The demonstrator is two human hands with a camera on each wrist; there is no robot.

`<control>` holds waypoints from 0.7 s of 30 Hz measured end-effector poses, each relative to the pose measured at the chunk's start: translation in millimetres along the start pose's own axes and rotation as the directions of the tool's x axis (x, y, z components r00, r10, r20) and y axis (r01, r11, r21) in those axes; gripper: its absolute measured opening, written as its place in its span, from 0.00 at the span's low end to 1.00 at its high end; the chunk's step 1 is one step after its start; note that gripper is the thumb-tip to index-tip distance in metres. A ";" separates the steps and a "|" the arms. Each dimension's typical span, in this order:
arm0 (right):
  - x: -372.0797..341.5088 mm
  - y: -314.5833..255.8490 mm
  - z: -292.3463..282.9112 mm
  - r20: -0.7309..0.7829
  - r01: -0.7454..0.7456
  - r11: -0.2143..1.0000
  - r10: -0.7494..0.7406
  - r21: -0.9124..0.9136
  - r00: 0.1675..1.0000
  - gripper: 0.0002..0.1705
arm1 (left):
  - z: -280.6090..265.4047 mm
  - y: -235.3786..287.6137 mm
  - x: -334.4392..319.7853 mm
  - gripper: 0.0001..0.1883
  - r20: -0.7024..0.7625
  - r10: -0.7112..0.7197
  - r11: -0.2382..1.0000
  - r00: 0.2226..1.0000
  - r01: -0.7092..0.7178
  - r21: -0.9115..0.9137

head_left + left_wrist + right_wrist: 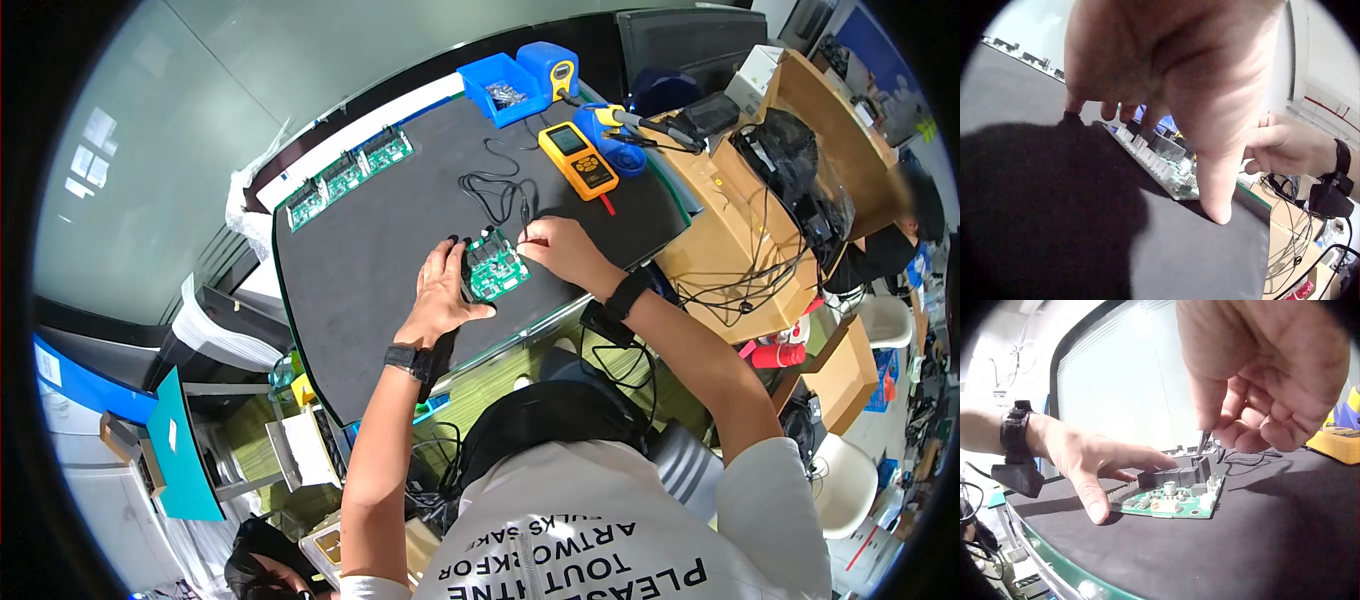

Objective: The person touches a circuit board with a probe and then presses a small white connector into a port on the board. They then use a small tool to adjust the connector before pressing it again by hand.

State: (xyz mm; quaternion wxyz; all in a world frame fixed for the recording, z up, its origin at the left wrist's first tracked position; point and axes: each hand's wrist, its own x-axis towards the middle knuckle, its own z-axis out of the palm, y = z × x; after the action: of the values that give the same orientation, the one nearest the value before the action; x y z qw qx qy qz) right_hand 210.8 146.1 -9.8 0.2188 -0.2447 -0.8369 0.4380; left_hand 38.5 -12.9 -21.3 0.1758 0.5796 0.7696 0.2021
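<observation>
A green circuit board (495,265) with black blocks and pale connectors lies on the dark mat between the two hands. My left hand (438,297) is spread at its left side, fingers straight, the thumb by the near corner and fingertips along the board's edge. In the right wrist view, the left fingers (1124,456) reach behind the black blocks. My right hand (558,247) pinches the end of a thin black cable (1230,456) above the board's right side. A slim metallic tip (1202,441) shows below its fingertips, close over the black blocks; the curled fingers hide the rest.
An orange handheld meter (578,160) lies at the right of the mat (370,260). Behind it stand a blue bin (500,88) of small metal parts and a blue soldering station (549,68). More green boards (350,175) line the back left edge. Cardboard boxes (725,240) stand right.
</observation>
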 end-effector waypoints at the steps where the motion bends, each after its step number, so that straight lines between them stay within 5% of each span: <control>1: -1.2 0.6 0.1 0.006 0.001 1.000 -0.001 0.004 1.000 0.11 | 1.0 -2.3 -1.7 0.58 0.000 -0.008 1.000 1.000 0.008 0.001; 4: -3.5 -5.3 -0.9 -0.032 0.036 0.992 -0.032 0.121 0.999 0.11 | 1.8 -4.6 -5.9 0.57 -0.015 -0.005 0.998 1.000 0.004 -0.060; 13: 3.9 1.7 -6.9 0.085 -0.178 0.911 0.157 0.371 0.984 0.10 | -15.8 6.5 -1.9 0.55 0.009 -0.053 0.997 0.999 0.053 -0.051; 19: 13.9 -16.4 -31.3 0.327 -0.383 0.737 0.229 0.556 0.917 0.06 | -43.3 7.7 12.0 0.56 0.124 -0.050 0.979 0.991 0.073 -0.189; 21: 18.4 -21.5 -34.0 0.351 -0.418 0.664 0.242 0.620 0.905 0.07 | -58.7 12.8 16.3 0.56 0.304 -0.157 0.935 0.940 0.240 -0.261</control>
State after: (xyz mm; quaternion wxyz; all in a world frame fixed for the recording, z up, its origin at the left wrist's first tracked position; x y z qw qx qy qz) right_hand 211.4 167.8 28.8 0.1075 -0.2413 -0.5774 0.7725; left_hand 15.0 -0.4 35.0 0.3862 0.4880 0.7535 0.2119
